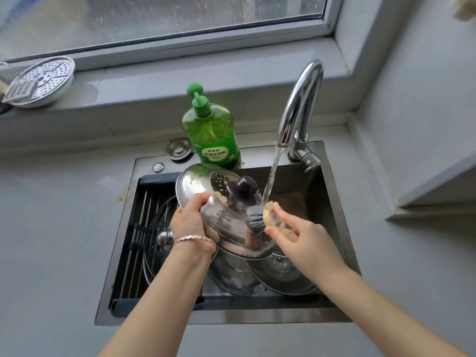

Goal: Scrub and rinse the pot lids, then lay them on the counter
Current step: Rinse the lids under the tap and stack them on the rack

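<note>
Home kitchen; steel sink [334, 191] w/ running tap [300, 104], green dish-soap bottle [211, 130], window sill [180, 73] behind.

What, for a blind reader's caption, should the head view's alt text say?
The left hand grips a shiny pot lid over a sink while the right hand holds a scrub brush against it under the running tap. More lids lie below; a green soap bottle stands behind.

A green soap bottle [211, 132] stood at the twelve o'clock edge of the sink [231, 316]. A round metal cap [179, 149] sat just beside the bottle, at its nine o'clock. Up at ten o'clock, on the window sill [180, 83], lay a holey metal tray [49, 78] with a small grater [22, 92] on it.
</note>
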Motion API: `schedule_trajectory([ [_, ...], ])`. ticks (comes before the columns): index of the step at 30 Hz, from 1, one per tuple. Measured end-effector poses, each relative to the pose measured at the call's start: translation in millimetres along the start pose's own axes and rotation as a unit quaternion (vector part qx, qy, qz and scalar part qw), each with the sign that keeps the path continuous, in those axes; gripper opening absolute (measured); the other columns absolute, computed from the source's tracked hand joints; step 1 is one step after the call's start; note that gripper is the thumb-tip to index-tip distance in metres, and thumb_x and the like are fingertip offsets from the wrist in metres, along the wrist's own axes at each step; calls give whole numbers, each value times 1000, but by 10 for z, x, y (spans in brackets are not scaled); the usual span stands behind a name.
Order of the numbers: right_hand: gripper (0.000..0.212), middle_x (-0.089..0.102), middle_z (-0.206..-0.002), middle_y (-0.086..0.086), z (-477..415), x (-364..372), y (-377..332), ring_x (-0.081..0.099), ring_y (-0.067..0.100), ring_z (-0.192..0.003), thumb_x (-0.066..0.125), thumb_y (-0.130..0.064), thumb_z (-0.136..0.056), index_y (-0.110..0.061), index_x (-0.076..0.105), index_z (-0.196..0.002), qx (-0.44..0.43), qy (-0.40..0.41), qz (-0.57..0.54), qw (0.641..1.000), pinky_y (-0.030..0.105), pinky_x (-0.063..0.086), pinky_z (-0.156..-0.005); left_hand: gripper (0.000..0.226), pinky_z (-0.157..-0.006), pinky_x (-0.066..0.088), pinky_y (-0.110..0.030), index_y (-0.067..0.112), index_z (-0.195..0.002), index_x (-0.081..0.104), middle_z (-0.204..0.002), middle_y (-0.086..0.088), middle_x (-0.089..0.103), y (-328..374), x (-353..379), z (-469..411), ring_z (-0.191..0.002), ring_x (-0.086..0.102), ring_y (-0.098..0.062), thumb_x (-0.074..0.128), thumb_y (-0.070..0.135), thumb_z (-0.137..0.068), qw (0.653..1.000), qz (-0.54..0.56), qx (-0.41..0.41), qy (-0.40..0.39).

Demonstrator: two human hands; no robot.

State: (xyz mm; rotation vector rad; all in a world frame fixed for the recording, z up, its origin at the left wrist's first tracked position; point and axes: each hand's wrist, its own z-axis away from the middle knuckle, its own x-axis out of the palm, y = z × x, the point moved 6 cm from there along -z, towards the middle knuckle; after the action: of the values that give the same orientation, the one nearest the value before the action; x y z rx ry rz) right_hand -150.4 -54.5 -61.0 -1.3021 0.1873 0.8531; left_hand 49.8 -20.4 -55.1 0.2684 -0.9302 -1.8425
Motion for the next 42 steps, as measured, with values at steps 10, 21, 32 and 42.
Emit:
schedule_trajectory([
  [10, 47, 65, -117, -9, 204, 78, 230, 59, 12, -103, 54, -54, -84, -60, 36, -127, 34, -27, -16, 999, 33, 54, -86, 30, -65, 53, -33, 8, -98, 58, -76, -4, 65, 167, -62, 73, -60, 61, -22, 70, 8, -70, 998, -16, 56, 7],
  [21, 52, 68, -106, -5, -159, -231, -266, 59, 16, -86, 46, -54, -90, -45, 31, -139, -6, 24, 123, 992, 24, 45, -59, 21, -38, 47, -19, 11, -66, 59, -42, 2, 58, 100, 65, 408, -34, 54, -12, 69, -4, -74, 976, -169, 113, -81],
  [32, 49, 61, -125, -2, -252, -273, -209, 56, 20, -112, 44, -56, -89, -42, 40, -136, 46, -34, 105, 993, 28, 44, -79, 19, -44, 51, -22, 9, -65, 64, -52, 1, 65, 174, 77, 451, -47, 62, -11, 71, -7, -70, 941, -266, 167, -127],
  [42, 50, 61, -66, 12, -49, -683, 425, 28, 3, -23, 60, -61, -76, -11, 54, -81, 266, 10, -165, 950, 13, 19, -31, 28, -62, 46, -31, 6, -69, 59, -59, -4, 55, -846, 647, 874, -68, 56, -29, 57, 34, -68, 677, -623, 251, -301],
])
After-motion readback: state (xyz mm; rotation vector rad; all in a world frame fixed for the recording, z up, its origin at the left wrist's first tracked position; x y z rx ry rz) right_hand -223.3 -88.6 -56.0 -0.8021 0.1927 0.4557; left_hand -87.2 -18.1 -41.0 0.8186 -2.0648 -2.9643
